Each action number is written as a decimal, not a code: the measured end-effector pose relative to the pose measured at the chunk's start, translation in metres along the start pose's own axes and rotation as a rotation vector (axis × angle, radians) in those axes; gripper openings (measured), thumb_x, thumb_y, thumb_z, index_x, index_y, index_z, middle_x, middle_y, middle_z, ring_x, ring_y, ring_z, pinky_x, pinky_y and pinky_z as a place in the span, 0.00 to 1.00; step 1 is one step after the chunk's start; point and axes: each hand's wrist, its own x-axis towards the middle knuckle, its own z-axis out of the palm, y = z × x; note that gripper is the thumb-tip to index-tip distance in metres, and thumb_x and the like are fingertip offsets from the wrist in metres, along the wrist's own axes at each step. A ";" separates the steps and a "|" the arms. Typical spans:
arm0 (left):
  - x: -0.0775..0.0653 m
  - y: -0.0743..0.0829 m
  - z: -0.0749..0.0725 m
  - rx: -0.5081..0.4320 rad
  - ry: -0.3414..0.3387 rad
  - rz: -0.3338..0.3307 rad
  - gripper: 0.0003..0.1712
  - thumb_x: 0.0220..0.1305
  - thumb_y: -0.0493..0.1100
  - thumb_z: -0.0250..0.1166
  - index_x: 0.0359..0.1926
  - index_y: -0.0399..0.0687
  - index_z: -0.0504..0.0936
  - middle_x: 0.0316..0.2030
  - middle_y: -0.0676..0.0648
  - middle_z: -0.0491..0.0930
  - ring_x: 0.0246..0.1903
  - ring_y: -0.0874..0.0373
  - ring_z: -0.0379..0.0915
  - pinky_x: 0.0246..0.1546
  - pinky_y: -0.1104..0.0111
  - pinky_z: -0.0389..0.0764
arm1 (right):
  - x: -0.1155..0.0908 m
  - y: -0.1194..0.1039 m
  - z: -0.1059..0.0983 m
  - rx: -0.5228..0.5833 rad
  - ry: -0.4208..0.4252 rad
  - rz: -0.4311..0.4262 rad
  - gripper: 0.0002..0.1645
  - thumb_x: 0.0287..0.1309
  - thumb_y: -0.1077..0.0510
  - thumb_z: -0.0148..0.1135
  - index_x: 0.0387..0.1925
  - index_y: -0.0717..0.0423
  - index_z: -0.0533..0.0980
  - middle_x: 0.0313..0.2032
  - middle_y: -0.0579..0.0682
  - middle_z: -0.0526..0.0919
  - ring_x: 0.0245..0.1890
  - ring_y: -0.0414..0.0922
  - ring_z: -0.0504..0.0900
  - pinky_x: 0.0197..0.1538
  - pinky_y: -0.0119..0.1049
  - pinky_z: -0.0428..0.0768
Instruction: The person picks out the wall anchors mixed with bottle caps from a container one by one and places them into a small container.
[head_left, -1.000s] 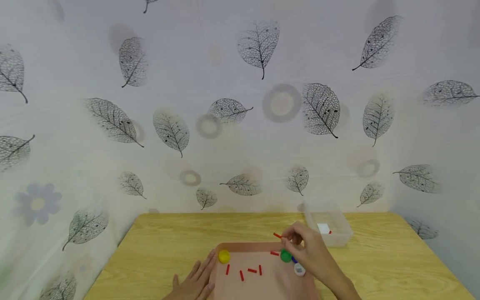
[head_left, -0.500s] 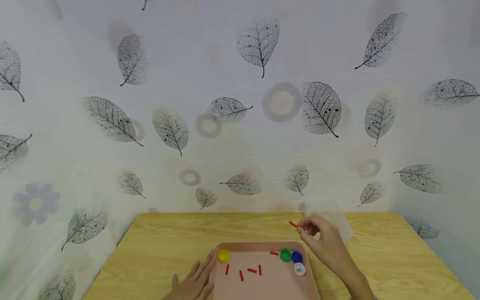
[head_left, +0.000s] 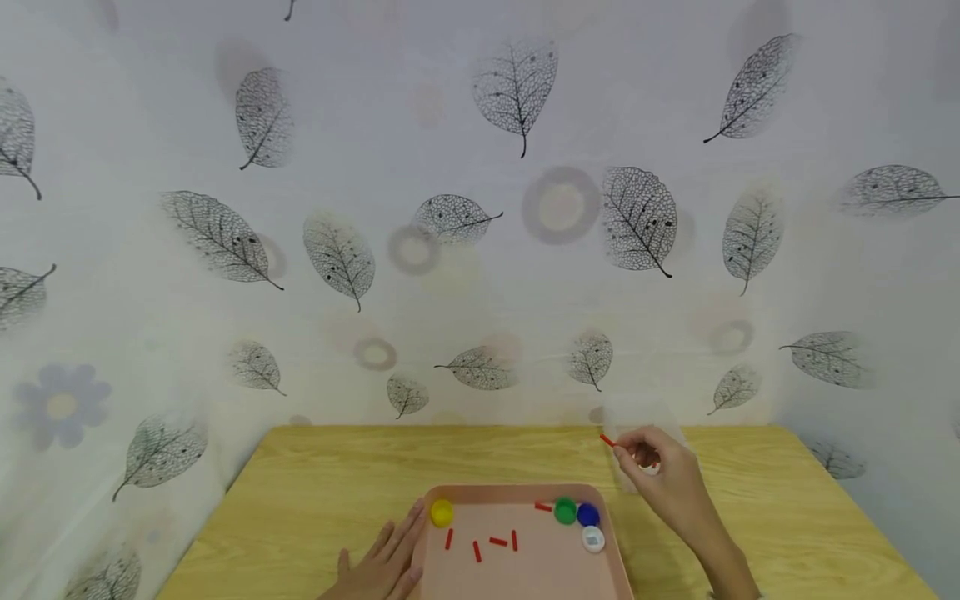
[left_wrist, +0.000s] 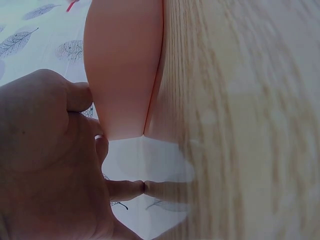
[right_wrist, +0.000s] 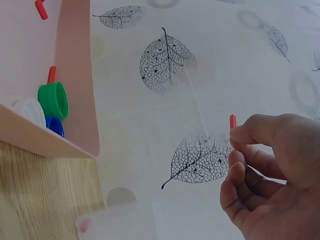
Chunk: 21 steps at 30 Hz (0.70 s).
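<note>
Between thumb and forefinger, my right hand [head_left: 667,483] pinches a short red stick [head_left: 607,439], held up in front of the clear plastic box [head_left: 626,478]. The right wrist view shows the tip of this stick [right_wrist: 233,121] poking out past the thumb. My left hand [head_left: 381,565] touches the left side of the pink tray [head_left: 543,571], its fingers mostly straight. Several red sticks [head_left: 498,542] lie scattered in the tray, one [head_left: 543,506] of them beside the green cap [head_left: 566,511]. My right hand hides much of the box.
A yellow cap [head_left: 442,512] sits in the tray's far left corner. At the far right are a blue cap [head_left: 588,514] and a white cap [head_left: 593,539]. The wooden table [head_left: 337,462] reaches back to a leaf-patterned cloth [head_left: 480,283].
My right hand has moved right and away from over the tray to the clear box, carrying the red stick. The left hand stays at the tray's side.
</note>
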 end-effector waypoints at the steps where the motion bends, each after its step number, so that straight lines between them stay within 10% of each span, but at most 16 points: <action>1: 0.000 0.001 0.000 0.006 -0.002 -0.010 0.37 0.69 0.69 0.35 0.74 0.70 0.39 0.74 0.54 0.43 0.68 0.37 0.48 0.41 0.19 0.35 | 0.000 0.001 -0.001 -0.007 0.004 0.005 0.11 0.49 0.69 0.69 0.31 0.52 0.79 0.24 0.40 0.76 0.23 0.37 0.71 0.25 0.27 0.71; 21: -0.005 0.006 0.001 0.083 -0.024 -0.071 0.40 0.64 0.75 0.30 0.74 0.72 0.43 0.73 0.52 0.48 0.69 0.40 0.47 0.45 0.22 0.35 | 0.000 0.034 -0.018 -0.088 0.077 0.154 0.03 0.55 0.63 0.66 0.32 0.56 0.79 0.27 0.46 0.81 0.24 0.38 0.76 0.27 0.25 0.73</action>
